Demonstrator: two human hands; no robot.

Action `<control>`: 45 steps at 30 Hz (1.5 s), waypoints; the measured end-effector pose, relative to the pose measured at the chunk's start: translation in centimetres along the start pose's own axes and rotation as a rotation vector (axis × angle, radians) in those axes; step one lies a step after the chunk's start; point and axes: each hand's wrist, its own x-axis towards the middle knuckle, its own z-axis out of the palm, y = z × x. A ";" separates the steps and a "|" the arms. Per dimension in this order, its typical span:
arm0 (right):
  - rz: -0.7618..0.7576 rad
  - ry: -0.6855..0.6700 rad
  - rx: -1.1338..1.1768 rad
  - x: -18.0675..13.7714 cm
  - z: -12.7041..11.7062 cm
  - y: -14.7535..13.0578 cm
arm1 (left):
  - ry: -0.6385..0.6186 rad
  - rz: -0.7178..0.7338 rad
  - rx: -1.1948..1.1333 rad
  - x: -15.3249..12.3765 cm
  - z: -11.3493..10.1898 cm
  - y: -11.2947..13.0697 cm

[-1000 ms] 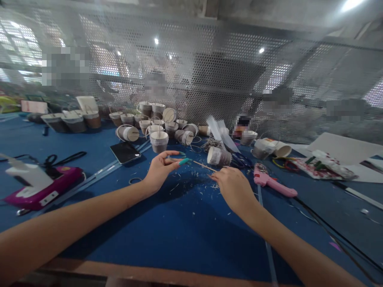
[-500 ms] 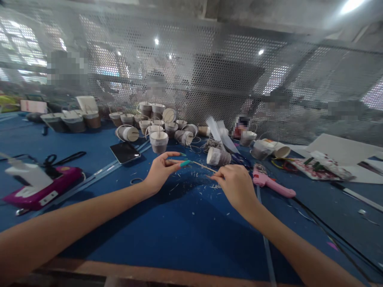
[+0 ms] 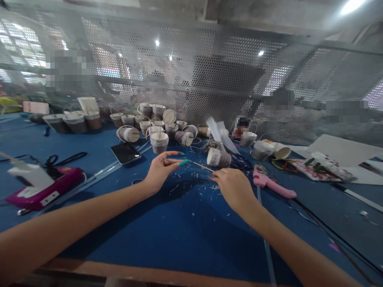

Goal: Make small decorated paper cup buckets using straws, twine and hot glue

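My right hand (image 3: pixel 235 187) is closed, its fingertips pinching a thin, straight tan strip (image 3: pixel 203 166), perhaps a cord or stick. The strip runs up and left to my left hand (image 3: pixel 163 169), whose thumb and fingers close at its other end; the exact contact is hard to see. Long green nails show on the left hand, and its index finger is raised a little from the thumb. Just beyond the hands, a small cord-wrapped cup (image 3: pixel 222 158) lies on its side. Pale scraps (image 3: pixel 214 187) litter the blue table (image 3: pixel 185 239) beneath.
Several small handled buckets (image 3: pixel 159 141) stand and lie along the back. At left are a black phone (image 3: pixel 125 153) and a magenta power strip (image 3: pixel 56 189). To the right lie a pink glue gun (image 3: pixel 273 185) with its cable and a bag of red-and-white pieces (image 3: pixel 326 167).
Both hands keep nearly the same pose around the thin strip. My right hand has shifted slightly, and the whole view has drifted a little.
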 end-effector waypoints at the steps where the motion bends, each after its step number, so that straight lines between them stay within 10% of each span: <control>1: 0.005 -0.011 -0.007 0.1 -0.1 0.0 | 0.000 -0.003 -0.003 0.0 0.0 0.0; 21: 0.148 0.073 0.094 -0.1 -0.4 -0.2 | 0.066 -0.032 -0.175 -0.1 0.6 0.4; 27: -0.035 -0.020 0.074 0.1 -0.3 -0.3 | 0.096 -0.001 -0.198 0.1 0.4 0.4; 45: 0.185 -0.172 0.138 0.5 -1.1 0.3 | 0.073 -0.001 -0.147 -0.1 0.4 0.4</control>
